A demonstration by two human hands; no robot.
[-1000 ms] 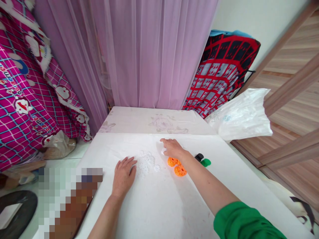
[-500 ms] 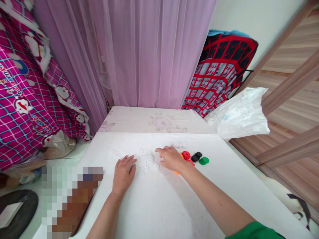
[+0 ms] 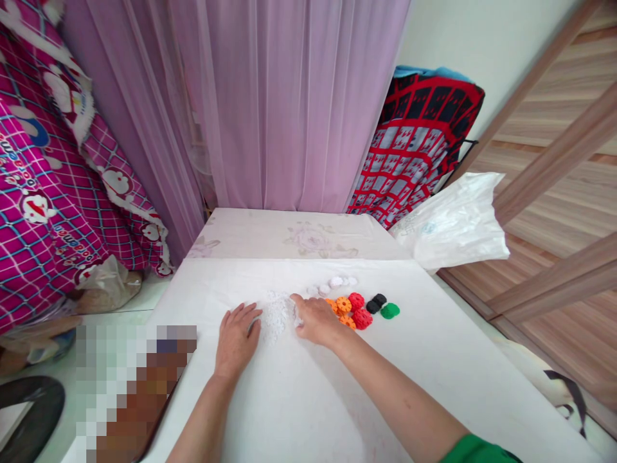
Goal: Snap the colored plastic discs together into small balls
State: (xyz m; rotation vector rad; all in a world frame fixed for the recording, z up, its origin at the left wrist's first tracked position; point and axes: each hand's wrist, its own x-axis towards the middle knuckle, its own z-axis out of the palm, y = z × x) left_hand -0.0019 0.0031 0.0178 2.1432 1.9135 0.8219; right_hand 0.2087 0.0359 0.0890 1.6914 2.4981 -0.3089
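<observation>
My left hand (image 3: 238, 335) lies flat on the white table, fingers spread and holding nothing. Its fingertips are just left of a loose heap of small white pieces (image 3: 276, 316), too small for me to tell their kind. On the heap's right side is my right hand (image 3: 317, 320), palm down. Its index finger and thumb are apart, around a white piece (image 3: 297, 315); no firm grip shows. Beyond the right hand are orange notched discs (image 3: 344, 305), partly hidden by it, and red discs (image 3: 362, 318). Several white discs (image 3: 339, 281) form a row behind.
Black discs (image 3: 376, 303) and green discs (image 3: 390, 310) sit farther right on the white table (image 3: 289, 399). A white plastic bag (image 3: 457, 225) hangs at the table's back right corner. A brown object (image 3: 144, 392), blurred by pixelation, is along the left edge.
My right hand has moved left and slightly nearer, onto the heap's right side, uncovering orange discs and the white row. My left hand stays in place. The view has shifted a little.
</observation>
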